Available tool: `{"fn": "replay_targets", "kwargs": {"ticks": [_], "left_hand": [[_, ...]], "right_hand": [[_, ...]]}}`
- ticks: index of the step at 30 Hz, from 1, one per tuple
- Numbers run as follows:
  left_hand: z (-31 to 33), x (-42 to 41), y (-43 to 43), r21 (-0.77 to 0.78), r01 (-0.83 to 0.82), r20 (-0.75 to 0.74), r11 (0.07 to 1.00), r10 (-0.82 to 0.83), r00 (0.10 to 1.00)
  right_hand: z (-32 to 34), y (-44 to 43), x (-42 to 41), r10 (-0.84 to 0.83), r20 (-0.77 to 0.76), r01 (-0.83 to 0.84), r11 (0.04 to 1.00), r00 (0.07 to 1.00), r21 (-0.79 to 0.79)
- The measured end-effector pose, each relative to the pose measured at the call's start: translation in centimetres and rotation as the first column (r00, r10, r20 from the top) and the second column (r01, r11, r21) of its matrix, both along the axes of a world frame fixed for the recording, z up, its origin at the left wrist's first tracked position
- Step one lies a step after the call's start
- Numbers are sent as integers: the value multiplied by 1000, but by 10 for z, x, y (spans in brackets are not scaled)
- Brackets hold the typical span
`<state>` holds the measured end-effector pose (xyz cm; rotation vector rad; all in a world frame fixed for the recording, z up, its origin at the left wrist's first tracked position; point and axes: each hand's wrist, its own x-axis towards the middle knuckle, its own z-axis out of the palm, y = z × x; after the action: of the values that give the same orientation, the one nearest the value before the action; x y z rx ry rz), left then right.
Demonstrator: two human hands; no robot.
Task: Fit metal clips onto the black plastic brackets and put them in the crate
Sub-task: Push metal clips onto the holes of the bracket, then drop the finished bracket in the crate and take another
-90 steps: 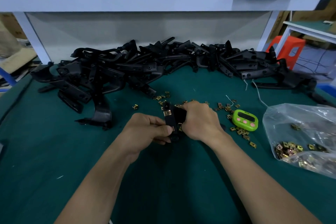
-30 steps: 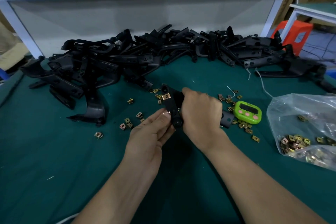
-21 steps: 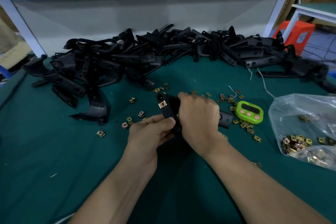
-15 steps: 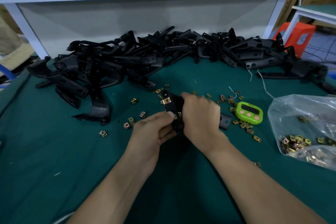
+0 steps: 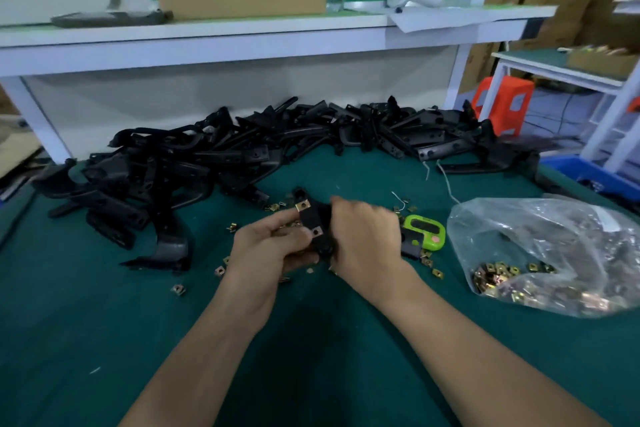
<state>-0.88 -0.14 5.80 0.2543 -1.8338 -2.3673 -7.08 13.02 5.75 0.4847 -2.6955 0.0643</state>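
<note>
Risk 1 – incomplete seating. The lower clip point(image 5: 316, 231) sits at the tip of the left thumb, partly covered; whether it is pushed fully home cannot be told. A half-seated clip is likely to slide off once the bracket point(image 5: 310, 220) is carried toward the crate.

Risk 2 – twist. The bracket is held clear of the surface point(image 5: 104, 340) by two hands only. Uneven thumb pressure could rotate it in the grip and skew the clip.

Risk 3 – scatter. Loose clips point(image 5: 220, 270) lie directly below and beside the hands, and the green timer point(image 5: 424, 227) is just beside the right hand point(image 5: 363, 239); a dropped bracket would knock them about.

Position: the bracket is at the centre of the frame, running from upper left to lower right between the hands. The upper clip point(image 5: 302, 206) is exposed above the left hand point(image 5: 266, 246). The left fingers point(image 5: 277, 224) are curled round the bracket's left edge – the right fingers point(image 5: 341, 208) wrap its right side, hiding that part.

A blue container point(image 5: 588, 173) at the right edge of the frame may be the crate; this cannot be confirmed.
</note>
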Motion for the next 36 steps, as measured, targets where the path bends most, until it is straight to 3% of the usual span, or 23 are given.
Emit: {"fn": "replay_targets", "kwargs": {"ticks": [2,4,6,8,11,13,16,19,22,24,27,28,29,32,36], "left_hand": [[12,-4,16,-113,17,24,993,-15,1000],[24,-13,36,-112,-19,26,994,22,999],[38,-25,58,-68,-40,34,997,42,999],[51,-37,84,-51,30,43,998,-28,999],[64,-51,134,-92,205,-1,974,-206,978],[64,-59,179,-137,306,11,942,-307,952],[56,-64,255,-309,444,54,841,-451,891],[51,-61,325,-534,512,80,673,-562,823],[53,-63,372,-592,592,109,547,-674,731],[63,-68,396,-517,674,119,528,-735,668],[81,-84,419,-136,722,100,678,-716,691],[83,-91,421,-63,682,98,729,-675,731],[85,-97,419,-60,639,99,767,-632,768],[81,-117,392,-214,519,59,828,-519,853],[74,-142,333,-323,337,-55,884,-373,926]], "right_hand": [[13,18,2,-46,-33,48,997,998,54],[30,40,4,-48,41,48,999,998,-10],[48,76,7,-16,235,49,990,972,-134],[69,121,15,95,478,69,947,873,-314],[87,195,44,334,570,209,698,751,-685],[81,237,63,345,545,345,495,764,-797],[51,292,86,176,544,473,325,821,-819],[33,338,109,114,544,541,61,831,-839],[29,372,117,61,581,585,-95,811,-806],[37,392,94,-43,562,546,-190,826,-816],[61,431,31,-157,522,414,-441,838,-796],[67,442,13,-137,559,448,-457,818,-768],[68,450,-1,-103,636,551,-407,765,-728],[52,440,-33,-27,759,739,-212,650,-640],[34,381,-66,-211,690,705,-3,693,-709]]}}
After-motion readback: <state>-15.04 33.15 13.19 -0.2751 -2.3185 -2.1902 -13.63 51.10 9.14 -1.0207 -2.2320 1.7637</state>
